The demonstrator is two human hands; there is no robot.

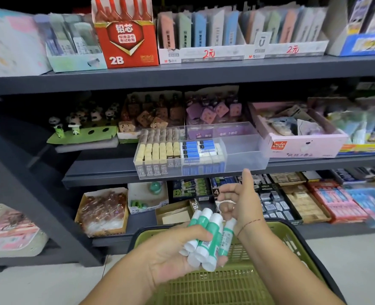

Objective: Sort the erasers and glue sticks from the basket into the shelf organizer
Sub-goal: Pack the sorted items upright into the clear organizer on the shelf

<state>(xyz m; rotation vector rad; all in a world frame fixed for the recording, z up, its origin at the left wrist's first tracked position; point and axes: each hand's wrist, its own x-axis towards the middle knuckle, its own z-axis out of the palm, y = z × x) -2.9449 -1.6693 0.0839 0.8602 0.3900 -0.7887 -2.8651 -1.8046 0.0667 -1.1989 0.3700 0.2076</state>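
Head view: left grip (171, 249) is clenched round a bundle of glue sticks (206, 236), long axes tilted up toward the shelf; right grip (237, 199) is loosely curled (holding nothing I can tell), nearer the organizer (243, 150), whose right-hand compartment lies above, beyond the basket (292, 238).
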